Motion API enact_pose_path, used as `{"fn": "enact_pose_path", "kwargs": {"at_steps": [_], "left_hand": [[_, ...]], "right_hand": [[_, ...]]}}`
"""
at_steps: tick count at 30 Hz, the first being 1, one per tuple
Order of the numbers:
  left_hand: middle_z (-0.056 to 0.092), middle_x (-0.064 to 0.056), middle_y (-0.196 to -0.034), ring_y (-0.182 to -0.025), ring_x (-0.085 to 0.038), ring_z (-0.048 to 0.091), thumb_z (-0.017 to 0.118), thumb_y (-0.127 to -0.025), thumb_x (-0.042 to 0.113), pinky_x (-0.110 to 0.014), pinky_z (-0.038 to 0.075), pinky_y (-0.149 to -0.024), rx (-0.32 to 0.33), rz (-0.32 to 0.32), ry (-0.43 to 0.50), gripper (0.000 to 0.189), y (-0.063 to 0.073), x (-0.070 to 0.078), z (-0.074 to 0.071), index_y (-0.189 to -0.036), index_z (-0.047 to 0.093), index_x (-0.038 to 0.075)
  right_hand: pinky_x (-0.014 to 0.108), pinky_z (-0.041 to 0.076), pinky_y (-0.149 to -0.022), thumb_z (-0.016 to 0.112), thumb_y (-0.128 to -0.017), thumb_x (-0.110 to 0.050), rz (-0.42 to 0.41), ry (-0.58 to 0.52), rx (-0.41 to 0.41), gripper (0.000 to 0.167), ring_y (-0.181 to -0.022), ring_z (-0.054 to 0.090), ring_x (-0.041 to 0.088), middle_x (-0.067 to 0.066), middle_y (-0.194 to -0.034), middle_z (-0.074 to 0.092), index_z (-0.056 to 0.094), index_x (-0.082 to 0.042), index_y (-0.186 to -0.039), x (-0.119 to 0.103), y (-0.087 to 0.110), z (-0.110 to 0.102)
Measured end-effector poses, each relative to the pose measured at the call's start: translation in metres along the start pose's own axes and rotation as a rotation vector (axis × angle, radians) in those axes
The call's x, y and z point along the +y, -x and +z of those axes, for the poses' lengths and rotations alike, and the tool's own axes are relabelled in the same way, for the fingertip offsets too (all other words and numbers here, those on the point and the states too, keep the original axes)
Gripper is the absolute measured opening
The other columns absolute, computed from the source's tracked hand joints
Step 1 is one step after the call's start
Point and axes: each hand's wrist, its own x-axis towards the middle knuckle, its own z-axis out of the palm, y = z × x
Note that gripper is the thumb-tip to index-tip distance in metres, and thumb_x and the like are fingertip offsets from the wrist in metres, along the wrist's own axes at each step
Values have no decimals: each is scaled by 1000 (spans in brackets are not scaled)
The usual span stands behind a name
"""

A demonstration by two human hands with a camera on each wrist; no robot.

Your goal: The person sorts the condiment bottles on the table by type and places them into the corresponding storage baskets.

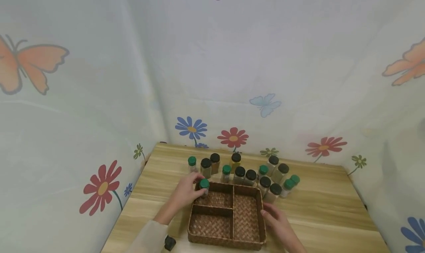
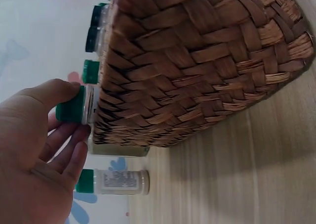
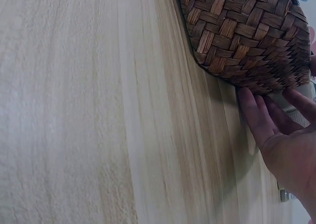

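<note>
A brown woven basket [image 1: 227, 242] with three compartments sits on the wooden table. My left hand [image 1: 188, 189] pinches the green cap of a small spice jar [image 1: 204, 184] between thumb and fingers. This jar is at the far left corner of the basket, its lower part within the far left compartment. In the left wrist view, the basket wall hides most of the jar [image 2: 71, 110] below its cap. On the opposite side, my right hand [image 1: 279, 223] touches the basket's outer wall with extended fingers [image 3: 256, 115], its thumb at the rim.
Several spice jars with black caps [image 1: 239, 171] or green caps [image 1: 226, 168] stand behind the basket and off its far right corner. A small black object [image 1: 170, 242] lies near the left sleeve. Printed fabric walls [image 1: 252, 68] surround the table [image 1: 325, 208].
</note>
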Motion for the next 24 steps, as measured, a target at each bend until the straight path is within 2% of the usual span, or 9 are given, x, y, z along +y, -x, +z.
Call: {"fn": "enact_pose_path", "kwargs": {"at_steps": [2, 10, 18, 24], "left_hand": [[68, 2, -111, -107, -20, 69, 87, -90, 15, -40, 61, -95, -5, -12, -18, 31, -2, -1, 1, -116, 71, 13], [65, 5, -111, -103, -17, 66, 87, -91, 19, -39, 60, -91, -29, 1, -103, 33, -9, -5, 7, -119, 69, 15], [66, 6, -109, -100, -14, 66, 88, -89, 17, -39, 60, -87, -22, 15, -127, 34, -6, -7, 7, -118, 69, 17], [66, 5, -109, -99, -14, 67, 87, -90, 17, -39, 60, -87, -47, 2, -127, 35, -1, -5, 4, -121, 71, 15]], "right_hand": [[51, 61, -94, 66, -106, -25, 6, -29, -13, 49, -134, 56, 45, 27, -148, 57, 58, 2, -145, -1, -1, 0], [51, 62, -92, 64, -106, -17, -16, -49, 13, 45, -131, 59, 44, 30, -143, 60, 57, 7, -144, -6, -1, -1], [31, 57, -94, 67, -105, -20, -26, 46, 76, 43, -121, 65, 33, 23, -139, 65, 62, 3, -141, -6, -1, 4], [33, 56, -96, 68, -105, -24, -9, 45, 63, 48, -125, 63, 35, 23, -143, 62, 59, 3, -144, 0, 3, 5]]}}
